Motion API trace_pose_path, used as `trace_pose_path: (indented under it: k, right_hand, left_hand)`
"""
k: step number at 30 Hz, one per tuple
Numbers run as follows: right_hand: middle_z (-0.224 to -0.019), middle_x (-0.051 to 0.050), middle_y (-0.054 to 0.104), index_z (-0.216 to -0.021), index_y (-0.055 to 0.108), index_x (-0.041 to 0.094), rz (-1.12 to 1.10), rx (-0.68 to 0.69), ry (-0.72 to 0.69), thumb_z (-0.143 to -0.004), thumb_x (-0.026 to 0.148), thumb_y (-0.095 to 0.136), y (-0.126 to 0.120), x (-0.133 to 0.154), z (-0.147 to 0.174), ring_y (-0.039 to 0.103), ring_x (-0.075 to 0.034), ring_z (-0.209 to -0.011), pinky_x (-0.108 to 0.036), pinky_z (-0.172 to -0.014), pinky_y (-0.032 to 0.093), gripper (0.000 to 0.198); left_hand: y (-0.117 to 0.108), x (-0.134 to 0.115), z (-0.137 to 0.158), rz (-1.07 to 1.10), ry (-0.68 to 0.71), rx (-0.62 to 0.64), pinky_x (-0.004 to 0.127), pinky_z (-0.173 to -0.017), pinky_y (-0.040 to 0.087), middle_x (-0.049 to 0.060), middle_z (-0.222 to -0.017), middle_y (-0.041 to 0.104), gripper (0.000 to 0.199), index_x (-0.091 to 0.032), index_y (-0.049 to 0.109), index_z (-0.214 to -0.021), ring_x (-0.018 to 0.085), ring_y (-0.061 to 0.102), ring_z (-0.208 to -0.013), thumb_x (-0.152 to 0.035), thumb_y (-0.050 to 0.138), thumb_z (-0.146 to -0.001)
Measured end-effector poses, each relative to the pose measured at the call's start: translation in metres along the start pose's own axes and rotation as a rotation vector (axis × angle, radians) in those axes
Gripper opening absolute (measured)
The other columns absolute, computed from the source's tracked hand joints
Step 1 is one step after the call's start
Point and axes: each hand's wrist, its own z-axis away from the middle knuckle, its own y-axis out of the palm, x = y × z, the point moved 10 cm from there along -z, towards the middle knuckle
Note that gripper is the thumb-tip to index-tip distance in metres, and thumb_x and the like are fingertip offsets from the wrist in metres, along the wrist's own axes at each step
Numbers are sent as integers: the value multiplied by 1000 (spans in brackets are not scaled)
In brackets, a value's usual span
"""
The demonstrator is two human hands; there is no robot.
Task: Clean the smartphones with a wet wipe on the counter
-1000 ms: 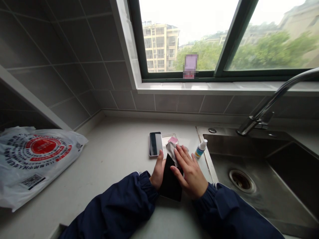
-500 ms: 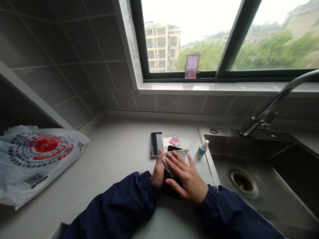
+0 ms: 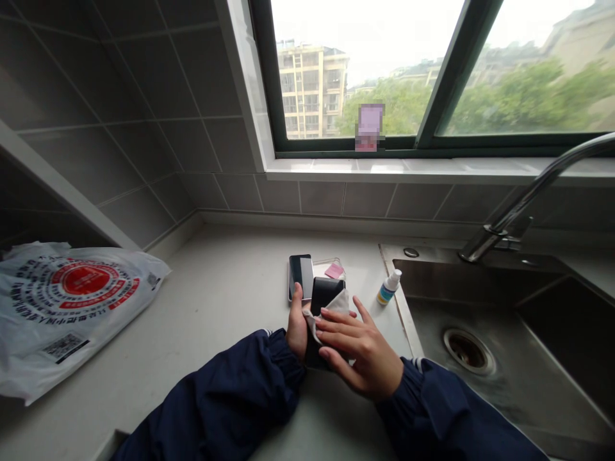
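A black phone [image 3: 327, 292] rests in my left hand [image 3: 296, 328], whose thumb lies along its left edge; fingertips show at its right side. My right hand [image 3: 358, 349] presses a pale grey cloth [image 3: 339, 303] flat against the phone's dark face, covering its middle. Behind the phone, a second phone [image 3: 300, 275] with a light frame lies on the counter. Beside that one is a clear phone case [image 3: 323, 261] with a pink piece [image 3: 334, 271] on it. A small white-capped spray bottle [image 3: 389, 287] with a blue and yellow label stands to the right of my hands.
A white plastic bag [image 3: 81, 307] with red and black print sits at the left of the pale counter [image 3: 216, 275]. On the right is a steel sink [image 3: 432, 282] with a curved faucet [image 3: 523, 192]. The window [image 3: 403, 77] is ahead.
My right hand and the cloth have slid down the phone, uncovering its upper part. The phone now sits slightly more upright in my left hand.
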Motion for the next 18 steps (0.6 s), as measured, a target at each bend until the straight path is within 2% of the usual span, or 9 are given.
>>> trace_pose_path:
  k: [5,8,11,15,18]
  right_hand:
    - [-103,2,77,-101,70,25,-16,-180,2,-93,16,56,-17,-3,2,69,-18,-109,-46,-121,18,18]
    - [-100,1,78,-98,70,25,14,-231,36,-93,15,56,-22,-9,5,71,-18,-104,-47,-118,26,18]
    - [-111,-1,75,-106,69,26,78,-208,96,-95,19,54,-17,-19,6,67,-20,-113,-50,-116,28,20]
    - [-136,-7,61,-127,61,24,181,-110,166,-98,26,50,-3,-33,6,51,-27,-133,-59,-112,31,31]
    - [-146,-10,50,-139,51,23,224,-63,213,-98,30,47,4,-41,8,41,-30,-140,-62,-111,31,42]
  left_hand:
    - [1,-2,1,-9,13,9,46,-100,46,26,-108,70,95,2,61,-123,36,67,-105,-79,33,-84]
    - [-2,0,0,-3,-4,3,47,-100,45,24,-103,71,95,2,60,-124,37,66,-105,-79,34,-83]
    - [-4,-2,-3,40,21,-10,46,-101,44,22,-99,71,88,0,62,-122,36,65,-106,-76,37,-85]
    - [4,1,-4,113,-9,52,46,-107,39,21,-116,67,87,-4,55,-132,35,59,-118,-75,36,-86]
    - [9,1,-4,104,-13,100,45,-111,35,20,-124,64,84,-7,49,-139,35,56,-124,-72,37,-88]
